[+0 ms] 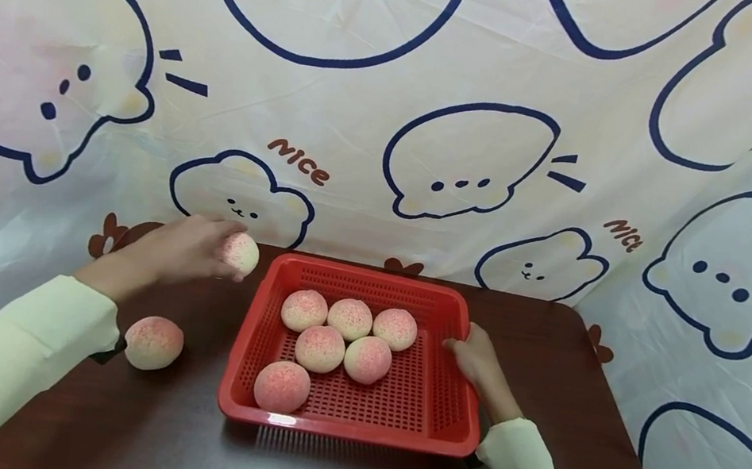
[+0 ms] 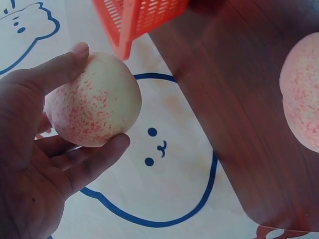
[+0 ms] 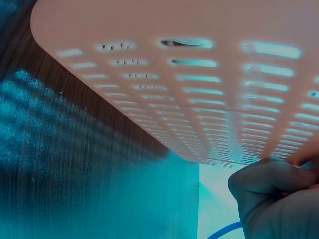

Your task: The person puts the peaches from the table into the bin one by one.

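In the head view my left hand (image 1: 197, 245) holds a pale peach with pink speckles (image 1: 242, 254) above the table, left of the red plastic basket (image 1: 348, 429). The left wrist view shows the thumb and fingers curled round this peach (image 2: 97, 102). My right hand (image 1: 479, 364) grips the basket's right rim; the right wrist view has the curled hand (image 3: 276, 196) against the slotted basket wall (image 3: 124, 25). Inside the basket several peaches (image 1: 320, 349) lie toward its left and middle. Another peach (image 1: 154, 344) sits on the table beside my left forearm.
A dark brown wooden table (image 1: 175, 431) carries the basket. Behind it and at the right hangs a white cloth (image 1: 362, 128) printed with blue-outlined cartoon bears, meeting the table's back edge. The basket's right part shows its bare grid floor.
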The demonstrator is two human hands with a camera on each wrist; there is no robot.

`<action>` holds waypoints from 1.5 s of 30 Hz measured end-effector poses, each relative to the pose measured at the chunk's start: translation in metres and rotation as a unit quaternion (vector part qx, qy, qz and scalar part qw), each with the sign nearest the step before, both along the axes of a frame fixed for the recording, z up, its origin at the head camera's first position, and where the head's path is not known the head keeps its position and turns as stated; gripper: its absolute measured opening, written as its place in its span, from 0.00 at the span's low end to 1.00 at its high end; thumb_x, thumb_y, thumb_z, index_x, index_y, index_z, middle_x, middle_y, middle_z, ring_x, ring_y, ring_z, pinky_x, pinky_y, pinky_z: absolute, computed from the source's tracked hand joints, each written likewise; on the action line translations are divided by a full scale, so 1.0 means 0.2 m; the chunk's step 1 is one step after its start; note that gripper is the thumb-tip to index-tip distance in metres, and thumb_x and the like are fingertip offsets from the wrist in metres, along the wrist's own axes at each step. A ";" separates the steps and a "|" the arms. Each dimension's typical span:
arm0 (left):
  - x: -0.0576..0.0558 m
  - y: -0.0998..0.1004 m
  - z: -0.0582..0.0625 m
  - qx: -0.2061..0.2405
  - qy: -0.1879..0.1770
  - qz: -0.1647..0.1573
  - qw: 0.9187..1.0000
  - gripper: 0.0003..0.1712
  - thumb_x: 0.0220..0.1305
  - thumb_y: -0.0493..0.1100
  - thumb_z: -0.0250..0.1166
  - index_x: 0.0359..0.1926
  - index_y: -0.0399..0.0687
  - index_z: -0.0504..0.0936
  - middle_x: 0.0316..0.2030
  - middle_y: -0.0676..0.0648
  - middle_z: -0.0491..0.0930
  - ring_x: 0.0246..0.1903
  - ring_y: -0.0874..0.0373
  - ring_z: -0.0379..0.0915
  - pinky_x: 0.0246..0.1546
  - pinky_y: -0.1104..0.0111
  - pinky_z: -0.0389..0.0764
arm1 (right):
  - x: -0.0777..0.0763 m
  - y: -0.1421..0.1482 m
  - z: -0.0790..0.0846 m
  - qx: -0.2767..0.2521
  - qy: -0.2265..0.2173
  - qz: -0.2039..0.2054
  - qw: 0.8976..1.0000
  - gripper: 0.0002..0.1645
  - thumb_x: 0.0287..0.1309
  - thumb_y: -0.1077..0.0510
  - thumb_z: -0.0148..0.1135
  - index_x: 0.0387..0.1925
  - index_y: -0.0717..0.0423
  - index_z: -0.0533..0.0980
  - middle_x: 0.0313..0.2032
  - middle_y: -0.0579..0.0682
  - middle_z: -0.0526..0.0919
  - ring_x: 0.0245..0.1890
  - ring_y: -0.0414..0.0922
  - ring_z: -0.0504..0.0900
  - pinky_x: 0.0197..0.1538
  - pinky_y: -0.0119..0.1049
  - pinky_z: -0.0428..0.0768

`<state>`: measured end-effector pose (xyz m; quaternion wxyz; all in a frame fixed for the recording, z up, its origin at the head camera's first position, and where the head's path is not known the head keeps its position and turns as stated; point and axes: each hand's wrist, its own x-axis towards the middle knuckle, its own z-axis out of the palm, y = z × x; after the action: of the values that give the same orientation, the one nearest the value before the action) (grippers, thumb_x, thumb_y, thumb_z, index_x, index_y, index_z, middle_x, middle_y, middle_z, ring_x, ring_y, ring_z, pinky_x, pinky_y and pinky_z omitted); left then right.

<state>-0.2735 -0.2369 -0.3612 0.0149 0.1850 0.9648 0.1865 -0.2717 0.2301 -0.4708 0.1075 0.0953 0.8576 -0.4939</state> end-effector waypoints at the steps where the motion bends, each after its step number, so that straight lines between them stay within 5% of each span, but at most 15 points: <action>1: 0.00 0.01 0.00 0.002 0.001 -0.001 1.000 0.47 0.54 0.50 0.80 0.68 0.31 0.71 0.59 0.29 0.78 0.51 0.40 0.80 0.50 0.44 0.85 | 0.00 0.00 0.00 -0.001 0.000 0.001 1.000 0.22 0.68 0.66 0.51 0.62 0.65 0.66 0.50 0.68 0.82 0.37 0.53 0.90 0.40 0.48 0.90; 27: 0.07 0.23 0.04 0.038 0.029 -0.067 0.997 0.45 0.52 0.53 0.80 0.68 0.42 0.75 0.58 0.39 0.81 0.53 0.46 0.79 0.47 0.53 0.88 | 0.01 0.01 -0.01 -0.002 0.002 0.001 1.000 0.21 0.67 0.66 0.50 0.61 0.65 0.67 0.49 0.67 0.83 0.36 0.52 0.91 0.39 0.48 0.90; 45: 0.14 0.37 0.05 0.062 0.035 -0.120 0.990 0.46 0.50 0.54 0.80 0.68 0.43 0.75 0.46 0.43 0.79 0.28 0.61 0.72 0.28 0.71 0.78 | 0.01 0.00 0.01 0.004 0.005 0.001 1.000 0.22 0.67 0.66 0.50 0.62 0.64 0.67 0.49 0.67 0.82 0.37 0.52 0.90 0.40 0.48 0.90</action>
<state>-0.2464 -0.1620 -0.3505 -0.0079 0.3062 0.9221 0.2363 -0.2697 0.2292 -0.4696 0.1033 0.0922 0.8600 -0.4912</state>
